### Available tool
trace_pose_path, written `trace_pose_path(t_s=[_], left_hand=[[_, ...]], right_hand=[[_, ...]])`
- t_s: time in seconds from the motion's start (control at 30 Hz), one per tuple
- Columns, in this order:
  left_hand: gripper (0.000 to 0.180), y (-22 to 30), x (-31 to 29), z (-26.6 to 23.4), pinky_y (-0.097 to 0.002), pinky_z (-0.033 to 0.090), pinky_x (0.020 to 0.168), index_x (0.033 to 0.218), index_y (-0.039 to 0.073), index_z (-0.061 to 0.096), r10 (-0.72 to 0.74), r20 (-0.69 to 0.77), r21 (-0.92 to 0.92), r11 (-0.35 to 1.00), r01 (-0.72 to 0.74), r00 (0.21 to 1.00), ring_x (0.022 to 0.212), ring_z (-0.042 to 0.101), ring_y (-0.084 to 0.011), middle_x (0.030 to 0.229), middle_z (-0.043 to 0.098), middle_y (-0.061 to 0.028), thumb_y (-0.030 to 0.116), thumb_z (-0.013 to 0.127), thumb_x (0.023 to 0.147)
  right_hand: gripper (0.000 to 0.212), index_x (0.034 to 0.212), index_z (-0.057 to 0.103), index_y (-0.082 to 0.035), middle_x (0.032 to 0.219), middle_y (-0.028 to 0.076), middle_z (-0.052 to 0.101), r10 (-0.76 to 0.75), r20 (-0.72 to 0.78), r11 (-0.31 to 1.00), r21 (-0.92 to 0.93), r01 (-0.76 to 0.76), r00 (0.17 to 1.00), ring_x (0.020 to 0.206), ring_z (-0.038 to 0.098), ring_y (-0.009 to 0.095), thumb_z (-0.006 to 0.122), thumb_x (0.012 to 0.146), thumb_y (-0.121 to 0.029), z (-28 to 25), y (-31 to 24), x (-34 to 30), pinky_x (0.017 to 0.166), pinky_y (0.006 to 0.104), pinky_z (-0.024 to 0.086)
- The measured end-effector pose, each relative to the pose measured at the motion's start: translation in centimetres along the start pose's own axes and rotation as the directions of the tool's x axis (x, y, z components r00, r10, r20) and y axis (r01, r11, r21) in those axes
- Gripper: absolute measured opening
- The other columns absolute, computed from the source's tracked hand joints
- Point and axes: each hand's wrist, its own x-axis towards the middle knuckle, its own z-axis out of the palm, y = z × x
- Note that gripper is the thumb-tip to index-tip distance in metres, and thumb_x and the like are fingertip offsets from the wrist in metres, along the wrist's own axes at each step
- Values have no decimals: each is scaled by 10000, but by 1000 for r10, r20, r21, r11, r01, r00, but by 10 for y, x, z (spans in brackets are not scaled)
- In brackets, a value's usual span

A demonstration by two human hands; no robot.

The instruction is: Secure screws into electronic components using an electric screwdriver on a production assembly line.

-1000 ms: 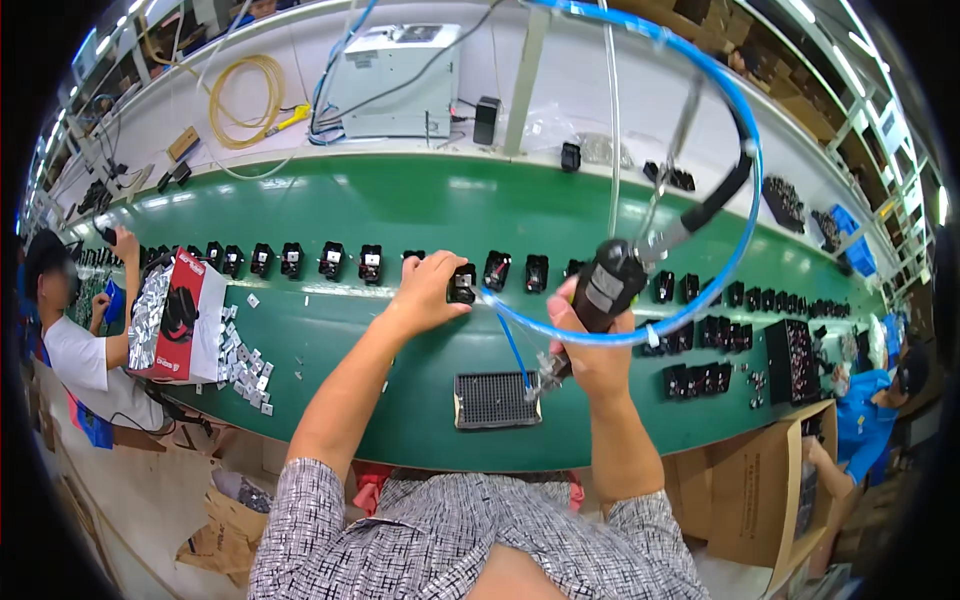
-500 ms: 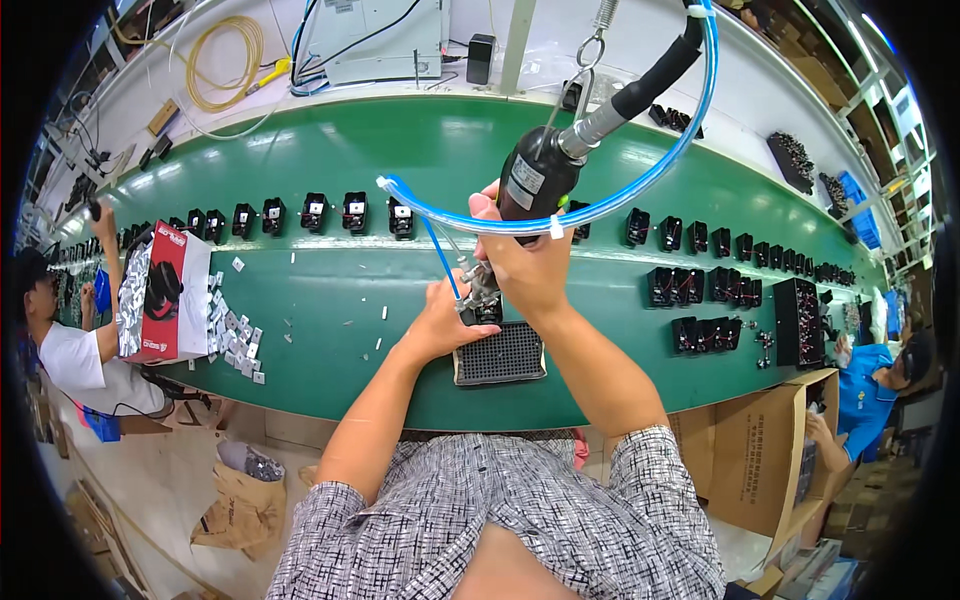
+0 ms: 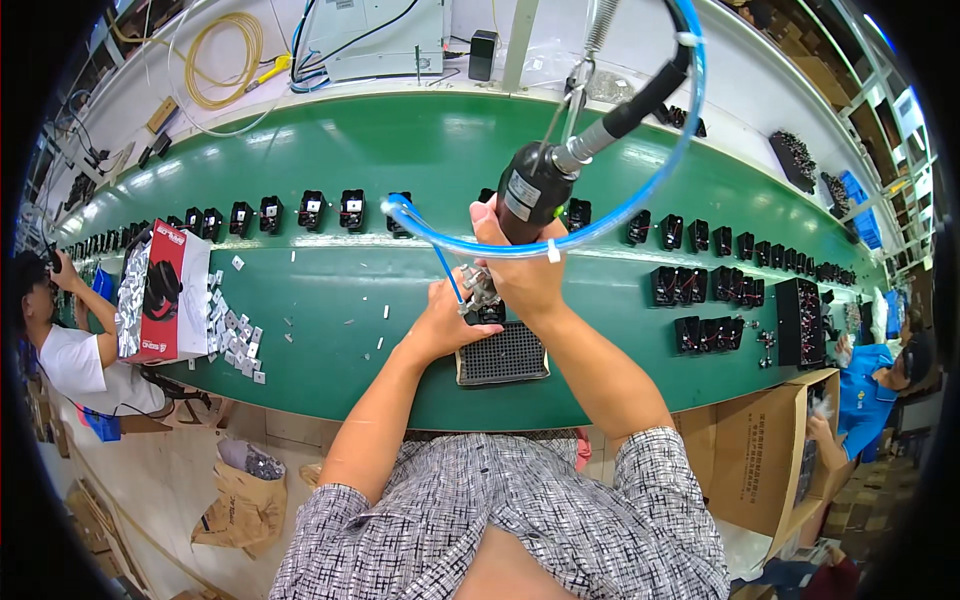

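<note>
My right hand [image 3: 522, 270] grips a black pneumatic screwdriver [image 3: 540, 190] that hangs from a spring, with a blue air hose [image 3: 640, 200] looping around it. Its metal tip points down at a small black socket part [image 3: 487, 312]. My left hand [image 3: 450, 320] holds that part steady on the green conveyor belt [image 3: 330, 300], just above a black screw tray [image 3: 502, 354].
A row of black socket parts [image 3: 310, 210] runs along the belt, with more clustered at the right [image 3: 720, 290]. A red and black box [image 3: 160, 292] and several small metal pieces [image 3: 232, 325] lie at left. Other people [image 3: 70, 350] [image 3: 880, 380] sit at both ends. Cardboard boxes [image 3: 770, 450] stand lower right.
My left hand brought a black part from the row down to the spot above the tray. My right hand swung the screwdriver over and lowered its tip onto the part.
</note>
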Motion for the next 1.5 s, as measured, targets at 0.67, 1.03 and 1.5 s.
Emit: trace_pose_path(t_s=[0.67, 1.03, 1.5], left_hand=[[822, -8, -2, 6, -441, 342, 1030, 1380, 107, 535, 92, -58, 71, 994, -88, 994, 1186, 560, -298, 1337, 541, -100, 308, 921, 683], [813, -8, -1, 6, -437, 346, 1033, 1377, 107, 538, 50, -48, -15, 999, -51, 998, 1200, 553, -291, 1343, 529, -105, 302, 915, 683], [735, -51, 95, -82, -494, 380, 1087, 1382, 120, 495, 46, -69, 488, 873, -7, 997, 1227, 550, -327, 1339, 529, -132, 152, 802, 716]], right_hand=[[77, 984, 663, -17, 775, 44, 665, 134, -4, 991, -17, -134, 991, 560, 586, 95, 716, 941, -52, -9, -26, -4, 510, 227, 477], [74, 986, 668, -13, 784, 37, 668, 186, -15, 982, 47, -185, 983, 581, 586, 89, 717, 943, -49, -11, -18, -10, 523, 227, 489], [210, 1130, 626, 5, 789, 62, 668, 163, 55, 986, 8, -164, 985, 539, 584, 117, 689, 940, -58, -43, -79, 21, 501, 242, 491]])
